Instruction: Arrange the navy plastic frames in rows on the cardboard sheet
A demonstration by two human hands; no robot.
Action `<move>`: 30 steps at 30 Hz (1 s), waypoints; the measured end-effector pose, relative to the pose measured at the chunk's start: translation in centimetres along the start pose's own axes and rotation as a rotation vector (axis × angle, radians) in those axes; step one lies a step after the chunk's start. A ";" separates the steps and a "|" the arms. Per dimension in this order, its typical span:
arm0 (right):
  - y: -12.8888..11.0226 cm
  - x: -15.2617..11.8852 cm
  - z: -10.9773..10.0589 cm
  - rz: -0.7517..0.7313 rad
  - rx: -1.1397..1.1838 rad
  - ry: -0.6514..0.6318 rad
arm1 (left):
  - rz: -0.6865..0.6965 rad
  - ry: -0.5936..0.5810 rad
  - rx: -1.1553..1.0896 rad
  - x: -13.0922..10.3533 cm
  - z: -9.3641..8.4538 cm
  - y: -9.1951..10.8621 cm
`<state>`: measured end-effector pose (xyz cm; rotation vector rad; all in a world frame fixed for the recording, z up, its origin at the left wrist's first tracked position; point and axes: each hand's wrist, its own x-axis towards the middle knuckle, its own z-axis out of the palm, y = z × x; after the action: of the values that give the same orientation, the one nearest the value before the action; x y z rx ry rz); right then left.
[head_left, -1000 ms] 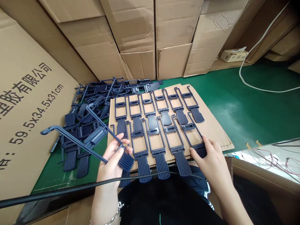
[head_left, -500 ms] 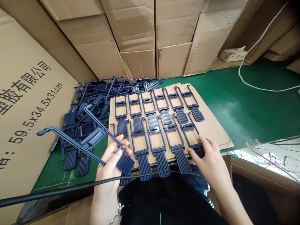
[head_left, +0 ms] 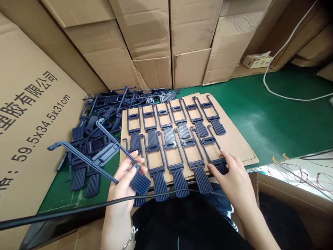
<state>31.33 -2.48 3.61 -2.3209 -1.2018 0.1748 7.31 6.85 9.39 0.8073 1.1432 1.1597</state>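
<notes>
My left hand (head_left: 127, 177) is closed around a dark blue plastic bracket (head_left: 105, 156), a two-armed frame with hooked ends and a ribbed paddle. The bracket is tilted above the table, its hooks toward the left. On the right, my right hand (head_left: 231, 173) grips the sides of a matching bracket (head_left: 212, 147) between thumb and fingers; that bracket lies at the right end of the nearer row, its paddle partly hidden by the hand. Several more brackets (head_left: 171, 152) lie in two rows on a flat cardboard sheet (head_left: 234, 142).
A tangled pile of brackets (head_left: 104, 107) lies at the left. Cardboard boxes (head_left: 145, 31) wall the back of the green table (head_left: 260, 118), and a printed carton (head_left: 31, 104) stands left. A black cable (head_left: 78, 210) crosses in front. A tissue box (head_left: 257, 60) and white cable (head_left: 267, 69) are right.
The bracket in my left hand has turned slightly, its hooked ends shifting a little to the right. My right hand has stayed in about the same place on its bracket.
</notes>
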 end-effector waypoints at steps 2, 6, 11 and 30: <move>0.0 0.1 0.2 -0.006 0.000 0.010 | -0.010 0.008 -0.002 0.2 -0.2 -0.2; 0.0 0.2 0.4 -0.008 -0.002 0.014 | -0.027 -0.018 0.002 0.8 -0.9 -0.9; -0.1 0.2 0.4 -0.017 -0.008 0.010 | -0.037 -0.010 0.010 0.6 -0.6 -0.9; -0.4 0.3 0.6 -0.150 -0.105 0.048 | 0.015 -0.017 0.056 -0.3 0.6 -1.4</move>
<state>31.03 -1.77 3.32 -2.2980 -1.3844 0.0027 8.28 6.23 8.32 0.8682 1.1621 1.1355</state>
